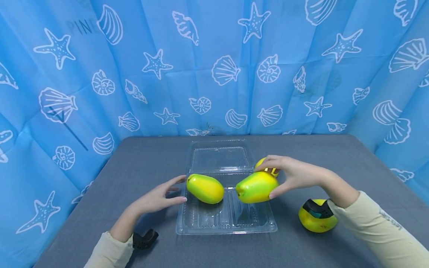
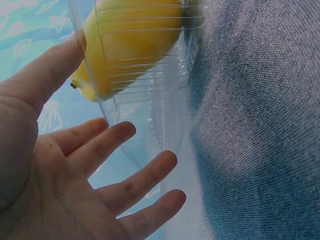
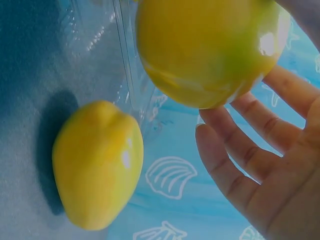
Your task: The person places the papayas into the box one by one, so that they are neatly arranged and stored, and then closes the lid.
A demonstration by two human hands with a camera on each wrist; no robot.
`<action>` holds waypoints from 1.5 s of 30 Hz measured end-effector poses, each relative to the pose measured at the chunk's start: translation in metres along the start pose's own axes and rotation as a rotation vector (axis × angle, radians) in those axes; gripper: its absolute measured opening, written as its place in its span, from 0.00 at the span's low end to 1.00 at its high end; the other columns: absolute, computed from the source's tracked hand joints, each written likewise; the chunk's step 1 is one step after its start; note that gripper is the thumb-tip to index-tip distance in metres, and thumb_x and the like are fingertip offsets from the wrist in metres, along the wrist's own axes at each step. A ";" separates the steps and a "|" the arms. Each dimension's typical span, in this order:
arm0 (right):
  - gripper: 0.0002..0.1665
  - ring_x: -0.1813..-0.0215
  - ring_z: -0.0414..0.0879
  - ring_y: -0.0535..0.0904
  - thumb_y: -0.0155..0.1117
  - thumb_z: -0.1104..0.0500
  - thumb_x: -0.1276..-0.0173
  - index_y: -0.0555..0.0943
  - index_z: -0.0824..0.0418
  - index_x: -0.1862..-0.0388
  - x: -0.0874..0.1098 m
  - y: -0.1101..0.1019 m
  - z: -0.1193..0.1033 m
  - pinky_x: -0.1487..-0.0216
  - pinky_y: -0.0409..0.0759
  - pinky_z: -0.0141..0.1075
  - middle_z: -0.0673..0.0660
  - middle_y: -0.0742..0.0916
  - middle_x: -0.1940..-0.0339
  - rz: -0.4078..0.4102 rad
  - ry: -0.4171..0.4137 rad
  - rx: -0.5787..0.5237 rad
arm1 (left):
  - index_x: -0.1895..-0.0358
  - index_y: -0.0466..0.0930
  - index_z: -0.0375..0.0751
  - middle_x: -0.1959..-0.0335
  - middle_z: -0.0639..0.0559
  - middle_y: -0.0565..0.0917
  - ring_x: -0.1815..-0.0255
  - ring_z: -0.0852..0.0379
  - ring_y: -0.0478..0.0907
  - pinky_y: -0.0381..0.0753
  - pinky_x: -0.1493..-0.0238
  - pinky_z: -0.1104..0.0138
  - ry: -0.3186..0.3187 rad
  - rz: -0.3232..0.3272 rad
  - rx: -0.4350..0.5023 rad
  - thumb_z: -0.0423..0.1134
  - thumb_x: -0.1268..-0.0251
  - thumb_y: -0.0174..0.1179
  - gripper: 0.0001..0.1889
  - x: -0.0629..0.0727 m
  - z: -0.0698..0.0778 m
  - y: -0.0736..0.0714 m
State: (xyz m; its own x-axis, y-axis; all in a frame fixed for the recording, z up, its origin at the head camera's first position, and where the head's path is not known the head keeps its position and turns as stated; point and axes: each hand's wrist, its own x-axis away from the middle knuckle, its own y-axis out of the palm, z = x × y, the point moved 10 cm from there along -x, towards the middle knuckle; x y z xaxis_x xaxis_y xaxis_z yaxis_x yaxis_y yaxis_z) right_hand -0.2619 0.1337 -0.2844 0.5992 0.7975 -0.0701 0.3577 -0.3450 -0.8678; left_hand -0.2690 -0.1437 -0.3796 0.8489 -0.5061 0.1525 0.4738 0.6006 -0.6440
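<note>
A clear plastic clamshell box (image 1: pixel 228 230) lies open on the table. In its left part rests a yellow-green papaya (image 1: pixel 205 188), seen through the box wall in the left wrist view. My left hand (image 1: pixel 157 197) is at the box's left side, fingers spread and fairly straight, with thumb and fingertips right at the rim; the left wrist view shows its palm (image 2: pixel 65 185). Over the right part of the box, my right hand (image 1: pixel 295 173) grips a second papaya (image 1: pixel 256 187) between thumb and fingers. The held papaya (image 3: pixel 210 50) fills the top of the right wrist view.
Behind the right hand sits another papaya (image 1: pixel 260 163), partly hidden. One more papaya (image 1: pixel 316 222) lies on the grey table (image 1: pixel 151 156) under the right wrist's black camera (image 1: pixel 317 209). A blue shell-print curtain (image 1: pixel 214 96) hangs behind the table.
</note>
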 end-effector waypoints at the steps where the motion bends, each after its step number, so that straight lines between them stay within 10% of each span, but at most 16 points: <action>1: 0.36 0.54 0.36 0.72 0.73 0.45 0.48 0.75 0.57 0.41 -0.001 0.001 0.000 0.56 0.81 0.35 0.51 0.78 0.47 0.000 0.002 0.000 | 0.27 0.49 0.44 0.27 0.38 0.56 0.33 0.34 0.64 0.63 0.34 0.42 0.000 0.001 -0.001 0.52 0.36 0.57 0.39 0.000 0.000 0.000; 45: 0.35 0.60 0.38 0.72 0.71 0.40 0.49 0.77 0.53 0.44 -0.042 0.043 -0.037 0.62 0.74 0.28 0.46 0.79 0.56 -0.050 0.000 0.017 | 0.26 0.49 0.44 0.27 0.38 0.56 0.32 0.33 0.63 0.62 0.34 0.41 0.003 -0.006 0.022 0.52 0.35 0.56 0.39 0.000 -0.002 0.002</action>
State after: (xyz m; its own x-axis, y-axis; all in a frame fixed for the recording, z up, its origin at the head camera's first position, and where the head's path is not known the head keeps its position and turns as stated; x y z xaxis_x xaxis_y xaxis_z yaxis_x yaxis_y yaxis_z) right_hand -0.2446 0.0670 -0.3007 0.5811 0.8134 -0.0263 0.3746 -0.2960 -0.8786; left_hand -0.2683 -0.1432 -0.3823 0.8455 -0.5113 0.1541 0.4838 0.6112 -0.6264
